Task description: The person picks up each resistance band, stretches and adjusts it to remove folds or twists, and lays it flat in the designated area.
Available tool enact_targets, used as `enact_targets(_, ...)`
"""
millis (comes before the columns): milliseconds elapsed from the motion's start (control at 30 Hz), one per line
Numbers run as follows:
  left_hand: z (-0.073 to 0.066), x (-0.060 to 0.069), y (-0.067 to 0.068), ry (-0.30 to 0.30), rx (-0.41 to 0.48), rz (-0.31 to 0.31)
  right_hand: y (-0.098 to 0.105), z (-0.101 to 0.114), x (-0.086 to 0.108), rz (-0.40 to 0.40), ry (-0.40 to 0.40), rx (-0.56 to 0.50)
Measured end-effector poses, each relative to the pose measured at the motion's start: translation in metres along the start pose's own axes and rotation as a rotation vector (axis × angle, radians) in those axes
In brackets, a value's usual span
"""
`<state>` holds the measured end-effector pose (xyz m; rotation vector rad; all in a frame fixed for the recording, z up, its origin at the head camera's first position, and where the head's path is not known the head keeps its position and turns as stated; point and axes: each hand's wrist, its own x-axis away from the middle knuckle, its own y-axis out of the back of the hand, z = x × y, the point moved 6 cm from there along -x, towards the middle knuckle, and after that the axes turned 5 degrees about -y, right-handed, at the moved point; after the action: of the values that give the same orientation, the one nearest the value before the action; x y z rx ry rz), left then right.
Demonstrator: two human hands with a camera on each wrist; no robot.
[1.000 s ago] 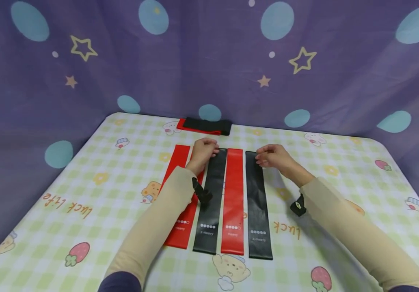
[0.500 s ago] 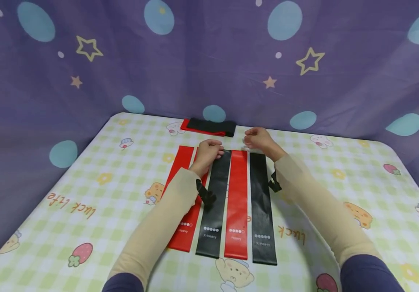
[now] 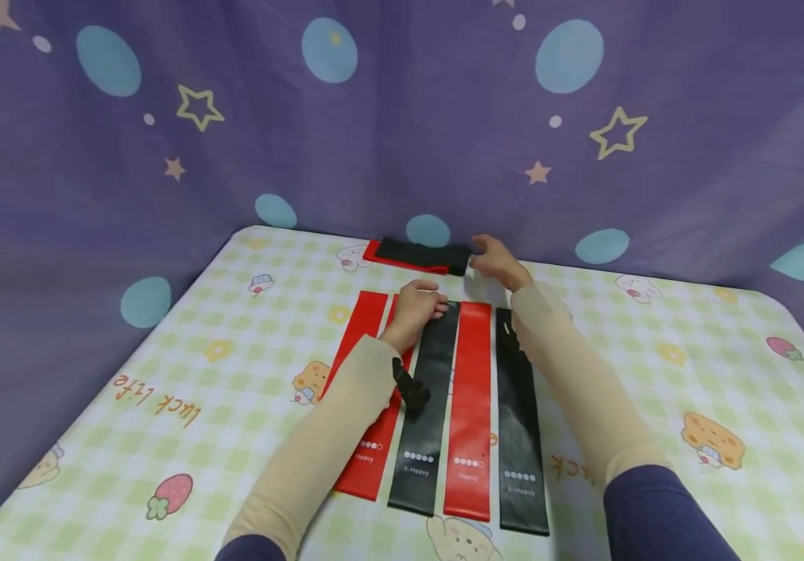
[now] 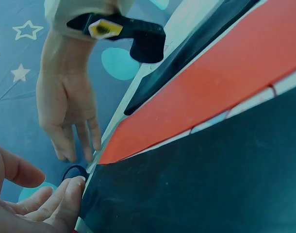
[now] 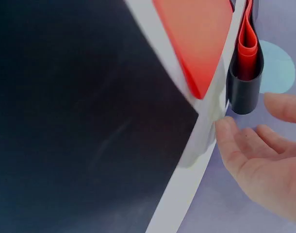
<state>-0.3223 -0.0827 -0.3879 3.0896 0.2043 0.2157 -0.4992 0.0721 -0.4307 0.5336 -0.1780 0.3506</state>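
My right hand [image 3: 497, 262], fingers loose, is just beside the folded black-and-red band bundle [image 3: 424, 254]; only the right wrist view reveals red looped inside black. My left hand [image 3: 416, 308], fingers relaxed, is on my side of the bundle, at a flat, smooth black band [image 3: 428, 417].

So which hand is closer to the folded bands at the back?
The right hand: it's beside one end of the folded bands. The left hand is farther, by a flat black band.

purple backdrop [image 3: 437, 148], blue ovals [image 3: 329, 50], orange stars [image 3: 537, 173], pale green checked tablecloth [image 3: 234, 436]
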Motion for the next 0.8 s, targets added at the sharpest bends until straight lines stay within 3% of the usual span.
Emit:
enact_targets(100, 0.001, 0.000, -0.004, 0.001, 0.003, 0.011, 0.000, 0.004, 0.006, 0.010, -0.015, -0.024)
enact_targets(167, 0.002, 0.000, -0.003, -0.003, -0.001, 0.008, 0.000, -0.004, -0.006, -0.034, -0.004, -0.023)
enact_targets(233, 0.002, -0.002, -0.001, -0.001, -0.006, -0.001, -0.004, 0.003, -0.001, -0.069, -0.007, 0.014)
enact_targets(400, 0.001, -0.004, -0.002, 0.013, -0.009, 0.006, -0.014, 0.045, 0.057, -0.131, -0.063, 0.153)
enact_targets(500, -0.001, -0.005, -0.005, 0.004, -0.001, 0.013, -0.015, 0.057, 0.077, -0.148, -0.040, 0.168)
enact_targets(667, -0.003, -0.007, -0.007, -0.026, -0.020, -0.006, -0.017, 0.072, 0.091, -0.143, 0.014, 0.088)
enact_targets(800, -0.003, -0.009, -0.009, -0.044, -0.043, -0.019, -0.017, 0.079, 0.095, -0.122, -0.013, -0.039)
